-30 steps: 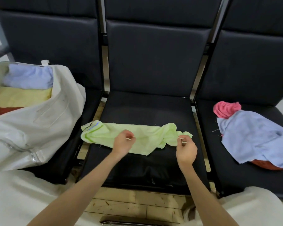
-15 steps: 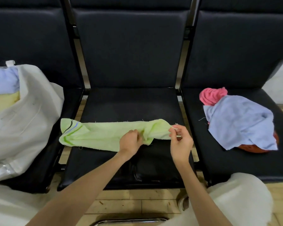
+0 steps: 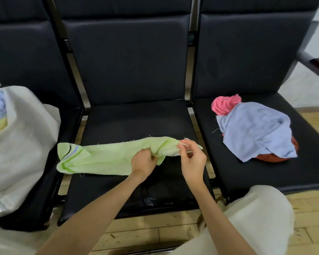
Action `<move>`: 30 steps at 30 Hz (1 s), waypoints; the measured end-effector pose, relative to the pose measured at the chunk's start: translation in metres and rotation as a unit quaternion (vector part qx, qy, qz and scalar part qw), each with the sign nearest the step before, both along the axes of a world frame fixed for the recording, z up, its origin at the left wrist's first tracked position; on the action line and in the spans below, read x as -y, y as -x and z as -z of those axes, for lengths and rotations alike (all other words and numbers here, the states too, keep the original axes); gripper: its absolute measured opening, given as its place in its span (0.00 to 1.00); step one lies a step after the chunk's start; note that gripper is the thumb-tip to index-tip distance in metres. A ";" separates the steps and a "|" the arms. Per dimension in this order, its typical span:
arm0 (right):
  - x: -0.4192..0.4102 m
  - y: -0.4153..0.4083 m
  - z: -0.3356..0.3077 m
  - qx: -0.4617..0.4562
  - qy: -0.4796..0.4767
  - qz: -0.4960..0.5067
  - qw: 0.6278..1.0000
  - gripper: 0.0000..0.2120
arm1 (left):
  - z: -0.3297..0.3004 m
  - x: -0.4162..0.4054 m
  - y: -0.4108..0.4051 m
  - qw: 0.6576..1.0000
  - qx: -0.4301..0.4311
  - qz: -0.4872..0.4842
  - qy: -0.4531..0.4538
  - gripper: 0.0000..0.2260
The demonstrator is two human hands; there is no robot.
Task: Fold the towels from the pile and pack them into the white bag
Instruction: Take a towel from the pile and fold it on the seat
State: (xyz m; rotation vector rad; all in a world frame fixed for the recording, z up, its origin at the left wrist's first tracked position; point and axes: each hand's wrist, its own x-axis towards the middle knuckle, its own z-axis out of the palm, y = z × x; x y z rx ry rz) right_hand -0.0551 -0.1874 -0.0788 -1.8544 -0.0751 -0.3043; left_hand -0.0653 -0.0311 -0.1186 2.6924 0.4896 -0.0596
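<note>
My left hand (image 3: 143,162) gripped the bunched green towel (image 3: 107,157) on the middle seat (image 3: 136,122); my right hand (image 3: 191,159) pinched its right corner, slightly lifted.

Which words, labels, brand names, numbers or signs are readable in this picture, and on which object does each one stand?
None can be read.
The green towel carries only coloured stripes, no letters.
The white bag shows a small white tab at its top edge; it looks blank, but is too small to tell for certain.
The blue towel on the pile and the black seats bear no visible text.
</note>
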 end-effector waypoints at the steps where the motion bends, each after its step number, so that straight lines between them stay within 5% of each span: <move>1: 0.003 -0.001 0.002 -0.009 0.009 0.003 1.000 0.06 | 0.001 -0.004 0.003 1.000 0.006 0.001 0.016 0.08; 6: 0.018 -0.004 0.020 -0.039 0.112 0.017 0.993 0.08 | -0.017 -0.044 0.014 0.969 0.113 -0.112 0.189 0.10; 9: 0.017 -0.002 0.024 -0.033 0.209 0.016 0.977 0.08 | -0.051 -0.065 0.017 0.974 0.196 -0.071 0.084 0.07; 12: 0.011 -0.005 0.018 -0.046 0.187 0.051 0.980 0.09 | -0.063 -0.088 0.018 0.975 0.215 -0.054 0.009 0.06; 18: 0.005 -0.014 0.014 -0.045 0.278 0.016 0.959 0.05 | -0.094 -0.107 0.017 0.941 0.252 -0.158 0.164 0.12; 25: -0.008 -0.023 -0.003 -0.047 0.121 -0.077 0.989 0.05 | -0.197 -0.091 0.015 0.802 0.358 -0.218 0.425 0.15; 30: -0.022 -0.031 -0.014 -0.053 0.041 -0.017 0.998 0.06 | -0.227 -0.086 0.023 0.773 0.390 -0.194 0.462 0.11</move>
